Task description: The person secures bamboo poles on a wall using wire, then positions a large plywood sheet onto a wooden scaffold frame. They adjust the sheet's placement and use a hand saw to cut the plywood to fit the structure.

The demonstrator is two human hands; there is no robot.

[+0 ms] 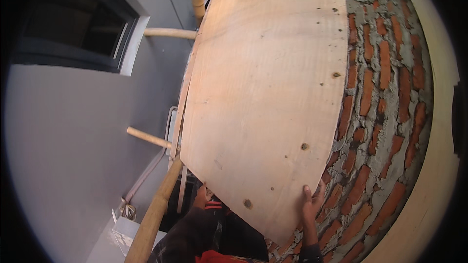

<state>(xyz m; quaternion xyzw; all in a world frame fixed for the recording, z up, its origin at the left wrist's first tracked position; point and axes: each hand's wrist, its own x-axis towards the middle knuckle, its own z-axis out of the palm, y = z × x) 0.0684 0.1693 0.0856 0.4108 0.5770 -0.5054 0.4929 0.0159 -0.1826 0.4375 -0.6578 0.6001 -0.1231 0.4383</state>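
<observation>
A large pale plywood sheet (263,78) with dark knots stretches away from me through the middle of the view. My left hand (201,197) grips its near left edge; most of those fingers are hidden under the board. At the near right edge, my right hand (312,205) holds the sheet with the thumb on its face and the other fingers at the rim. The sheet's right side lies against or just in front of a rough brick wall, and I cannot tell whether they touch.
The brick wall (384,65) has uneven mortar, with a pale board (441,112) beyond it. Bamboo poles (155,214) stand left of the sheet, and shorter ones reach toward the grey wall (63,131). That wall has a dark-framed window (78,24). A white box (129,234) sits low left.
</observation>
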